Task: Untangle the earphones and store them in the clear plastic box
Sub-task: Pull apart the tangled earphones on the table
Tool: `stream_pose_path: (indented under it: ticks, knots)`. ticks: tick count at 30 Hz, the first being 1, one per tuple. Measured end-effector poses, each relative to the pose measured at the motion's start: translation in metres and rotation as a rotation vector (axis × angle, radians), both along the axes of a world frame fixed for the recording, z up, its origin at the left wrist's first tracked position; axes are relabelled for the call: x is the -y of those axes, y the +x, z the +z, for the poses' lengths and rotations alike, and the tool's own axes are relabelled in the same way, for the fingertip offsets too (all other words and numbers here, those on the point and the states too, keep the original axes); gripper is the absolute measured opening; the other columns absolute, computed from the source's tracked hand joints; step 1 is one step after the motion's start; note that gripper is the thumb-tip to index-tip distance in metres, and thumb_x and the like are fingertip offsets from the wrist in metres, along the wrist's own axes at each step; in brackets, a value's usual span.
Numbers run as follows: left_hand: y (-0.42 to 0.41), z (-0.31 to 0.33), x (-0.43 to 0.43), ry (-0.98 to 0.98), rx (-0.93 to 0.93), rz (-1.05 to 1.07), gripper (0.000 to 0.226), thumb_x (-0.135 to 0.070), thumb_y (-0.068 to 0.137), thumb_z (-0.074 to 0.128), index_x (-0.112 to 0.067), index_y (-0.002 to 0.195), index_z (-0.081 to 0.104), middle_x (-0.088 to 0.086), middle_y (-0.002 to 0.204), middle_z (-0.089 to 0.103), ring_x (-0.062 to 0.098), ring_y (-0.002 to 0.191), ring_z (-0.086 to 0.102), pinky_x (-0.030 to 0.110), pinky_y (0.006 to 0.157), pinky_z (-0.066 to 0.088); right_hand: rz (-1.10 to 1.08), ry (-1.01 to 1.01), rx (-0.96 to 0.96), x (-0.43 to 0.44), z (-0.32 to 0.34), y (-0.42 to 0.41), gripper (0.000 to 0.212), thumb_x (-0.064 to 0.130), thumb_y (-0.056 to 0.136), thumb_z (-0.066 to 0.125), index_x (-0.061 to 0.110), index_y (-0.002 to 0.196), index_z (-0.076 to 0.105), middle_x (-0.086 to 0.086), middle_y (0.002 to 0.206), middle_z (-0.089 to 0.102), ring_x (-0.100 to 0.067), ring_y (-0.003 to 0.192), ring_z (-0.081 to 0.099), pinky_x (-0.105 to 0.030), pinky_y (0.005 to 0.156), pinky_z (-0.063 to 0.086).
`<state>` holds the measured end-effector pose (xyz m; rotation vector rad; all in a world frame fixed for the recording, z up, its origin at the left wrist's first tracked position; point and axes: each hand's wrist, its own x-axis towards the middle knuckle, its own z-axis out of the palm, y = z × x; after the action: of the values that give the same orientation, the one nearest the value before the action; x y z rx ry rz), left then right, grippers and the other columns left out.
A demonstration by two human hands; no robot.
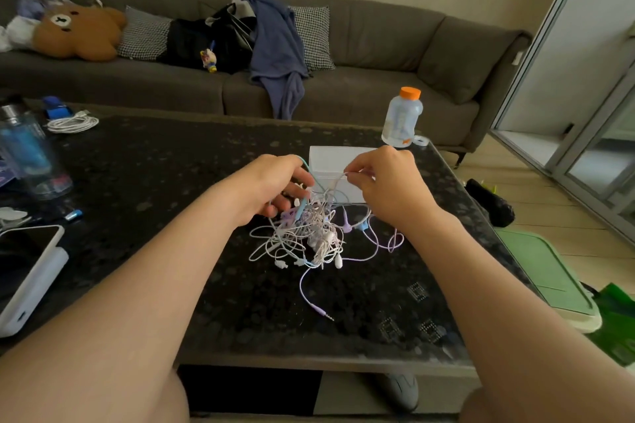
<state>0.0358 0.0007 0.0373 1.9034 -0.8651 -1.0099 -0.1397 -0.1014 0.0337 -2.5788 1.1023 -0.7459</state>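
Note:
A tangled bundle of earphones in white, lilac and pale blue lies on the dark table, partly lifted off it. A lilac cable with a jack plug trails toward me. My left hand grips the top left of the tangle, with a blue cable looped over its fingers. My right hand pinches a white cable pulled up out of the bundle. The clear plastic box stands just behind the tangle, between my hands, partly hidden by them.
A bottle with an orange cap stands at the far right corner. At the left sit a clear water bottle, a coiled white cable and a phone on a white case. A sofa runs behind the table.

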Motion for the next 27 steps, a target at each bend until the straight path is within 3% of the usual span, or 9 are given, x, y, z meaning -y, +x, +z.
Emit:
stream_pose_path:
  ticks: [2,5,9,12,15,17,19,23,27]
  knots:
    - [0.0,0.001,-0.002,0.047,0.129,-0.033,0.045,-0.038,0.104,0.044,-0.018,0.095,0.083,0.007,0.102,0.079,0.017,0.066,0.046,0.029,0.059,0.038,-0.002,-0.026,0.017,0.002,0.001,-0.002,0.022,0.018,0.103,0.067,0.015,0.121,0.08,-0.004,0.122,0.076,-0.02,0.105,0.07,-0.03,0.098,0.055]
    - [0.0,0.0,-0.003,0.053,0.248,-0.012,0.038,-0.038,0.102,0.053,-0.022,0.089,0.085,0.003,0.104,0.07,0.016,0.084,0.055,0.036,0.081,0.043,-0.009,-0.059,0.04,0.006,0.005,-0.006,0.021,0.017,0.104,0.067,0.013,0.12,0.08,-0.007,0.115,0.077,-0.022,0.101,0.071,-0.035,0.097,0.059]
    - [0.006,-0.006,-0.004,0.018,0.314,-0.022,0.013,-0.027,0.09,0.074,-0.018,0.094,0.083,0.004,0.105,0.072,0.019,0.096,0.063,0.034,0.084,0.051,-0.007,0.175,0.155,0.001,0.01,-0.012,0.015,0.017,0.105,0.065,0.006,0.107,0.076,-0.007,0.09,0.073,-0.019,0.061,0.076,-0.036,0.063,0.066]
    - [0.011,-0.014,-0.003,0.068,0.595,-0.089,0.006,-0.022,0.087,0.079,-0.027,0.087,0.083,0.0,0.113,0.074,0.026,0.111,0.065,0.042,0.1,0.056,0.002,0.298,0.307,-0.009,0.016,-0.014,0.012,0.017,0.101,0.072,0.006,0.098,0.074,-0.011,0.084,0.073,-0.018,0.055,0.075,-0.032,0.052,0.063]
    - [0.009,-0.017,-0.004,0.073,0.771,-0.146,0.035,-0.015,0.08,0.09,-0.035,0.102,0.071,-0.005,0.129,0.055,0.021,0.117,0.058,0.036,0.096,0.055,-0.02,0.33,0.406,-0.014,0.02,-0.01,0.018,0.02,0.103,0.068,0.002,0.101,0.068,-0.013,0.086,0.071,-0.02,0.054,0.074,-0.032,0.046,0.06]
    - [0.006,-0.019,-0.006,0.048,0.76,-0.253,0.066,-0.005,0.076,0.091,-0.037,0.123,0.059,-0.007,0.125,0.046,0.016,0.111,0.054,0.03,0.087,0.05,-0.019,0.39,0.474,-0.015,0.022,-0.006,0.019,0.023,0.109,0.058,0.004,0.108,0.06,-0.016,0.088,0.071,-0.025,0.054,0.073,-0.036,0.045,0.06]
    - [0.004,-0.018,-0.006,0.047,0.694,-0.325,0.078,0.002,0.075,0.088,-0.036,0.135,0.054,-0.009,0.125,0.05,0.015,0.104,0.057,0.028,0.079,0.054,0.007,0.489,0.555,-0.018,0.023,-0.003,0.014,0.022,0.113,0.048,0.008,0.114,0.05,-0.02,0.089,0.073,-0.031,0.058,0.074,-0.04,0.048,0.061]
    - [0.003,-0.009,-0.006,0.058,0.475,-0.404,0.063,0.008,0.074,0.085,-0.032,0.12,0.068,-0.004,0.119,0.068,0.017,0.101,0.072,0.041,0.087,0.065,0.042,0.541,0.724,-0.025,0.022,0.003,0.013,0.025,0.116,0.034,0.013,0.117,0.041,-0.02,0.094,0.073,-0.032,0.068,0.078,-0.047,0.06,0.066]
    - [0.002,0.001,-0.013,0.114,0.333,-0.499,0.038,-0.008,0.083,0.083,-0.026,0.115,0.077,-0.001,0.12,0.073,0.018,0.112,0.068,0.045,0.103,0.057,0.087,0.497,0.866,-0.032,0.02,0.01,0.018,0.024,0.116,0.031,0.012,0.109,0.042,-0.023,0.091,0.072,-0.033,0.074,0.078,-0.051,0.067,0.066]
